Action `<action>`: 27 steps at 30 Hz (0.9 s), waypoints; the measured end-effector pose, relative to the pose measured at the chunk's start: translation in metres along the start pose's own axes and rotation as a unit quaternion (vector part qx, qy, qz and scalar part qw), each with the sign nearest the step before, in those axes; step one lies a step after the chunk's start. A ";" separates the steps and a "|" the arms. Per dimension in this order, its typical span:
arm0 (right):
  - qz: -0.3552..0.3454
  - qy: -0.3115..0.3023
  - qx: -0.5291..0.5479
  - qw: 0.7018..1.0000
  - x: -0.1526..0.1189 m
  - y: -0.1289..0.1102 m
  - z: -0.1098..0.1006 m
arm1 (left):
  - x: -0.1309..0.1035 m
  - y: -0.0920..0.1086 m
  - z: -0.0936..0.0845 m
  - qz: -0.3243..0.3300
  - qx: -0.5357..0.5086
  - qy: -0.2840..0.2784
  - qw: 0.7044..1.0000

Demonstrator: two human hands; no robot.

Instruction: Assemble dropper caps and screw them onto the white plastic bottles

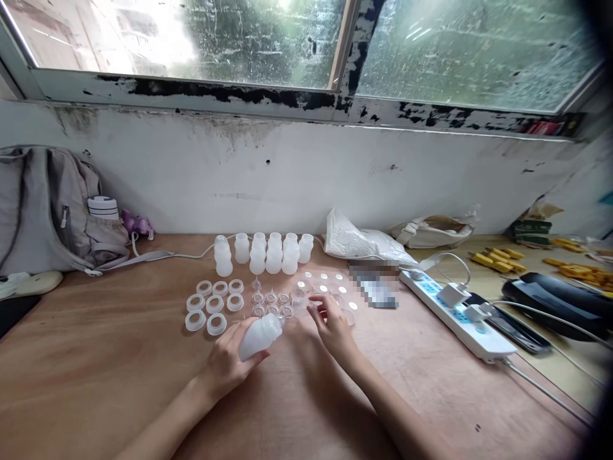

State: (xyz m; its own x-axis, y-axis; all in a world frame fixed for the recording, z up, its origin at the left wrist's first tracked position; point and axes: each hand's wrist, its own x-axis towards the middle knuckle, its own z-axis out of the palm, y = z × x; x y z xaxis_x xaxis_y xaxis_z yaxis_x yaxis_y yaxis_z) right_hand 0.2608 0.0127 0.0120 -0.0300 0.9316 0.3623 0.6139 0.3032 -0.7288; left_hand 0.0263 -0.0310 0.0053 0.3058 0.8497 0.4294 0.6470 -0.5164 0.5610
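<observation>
My left hand (228, 358) is wrapped round a frosted white plastic bottle (260, 337), tilted with its open neck to the upper right. My right hand (335, 327) is over the clear round caps (324, 289) with white centres; its thumb and fingers are bent but apart, and I see nothing held in them. Between the hands and the bottles lie several clear silicone teats (271, 298). To their left are several white screw rings (217, 304). Behind stand several matching bottles (274, 254); a clear top shows on the leftmost bottle (223, 255).
A white power strip (460, 319) with plugs and cables lies at right, beside a blurred flat object (376, 284). White plastic bags (349, 237) are against the wall. A grey backpack (48, 204) stands at left. Yellow pieces (498, 260) and a black case (550, 303) lie far right.
</observation>
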 end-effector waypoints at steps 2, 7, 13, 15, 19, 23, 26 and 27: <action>0.028 0.012 0.052 0.998 0.001 -0.003 -0.002 | 0.000 -0.003 0.000 0.006 0.015 0.005 1.000; 0.086 0.003 0.199 0.976 0.002 -0.007 -0.004 | 0.001 -0.005 -0.001 0.007 0.048 -0.002 0.999; 0.149 -0.047 0.336 0.929 -0.002 -0.009 0.002 | 0.001 -0.008 -0.003 0.014 0.073 -0.009 0.997; 0.155 -0.066 0.334 0.927 -0.004 -0.011 0.006 | 0.002 -0.009 -0.004 0.017 0.075 -0.013 0.997; 0.157 -0.105 0.324 0.927 -0.010 -0.017 0.014 | 0.002 -0.007 -0.004 0.034 0.073 -0.027 0.996; 0.147 -0.122 0.328 0.925 -0.015 -0.020 0.020 | 0.002 -0.003 -0.005 0.050 0.072 -0.047 0.995; 0.139 -0.126 0.326 0.927 -0.017 -0.020 0.022 | 0.002 -0.003 -0.006 0.051 0.072 -0.051 0.995; 0.139 -0.127 0.326 0.926 -0.017 -0.020 0.022 | 0.002 -0.004 -0.007 0.053 0.071 -0.050 0.995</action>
State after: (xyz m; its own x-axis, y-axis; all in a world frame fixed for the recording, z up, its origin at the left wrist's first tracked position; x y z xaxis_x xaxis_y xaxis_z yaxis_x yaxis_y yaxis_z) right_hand 0.2316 -0.0046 0.0077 -0.1779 0.9838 0.0200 0.0216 0.0242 -0.9995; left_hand 0.0198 -0.0283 0.0088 0.4416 0.8013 0.4036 0.6977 -0.5895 0.4071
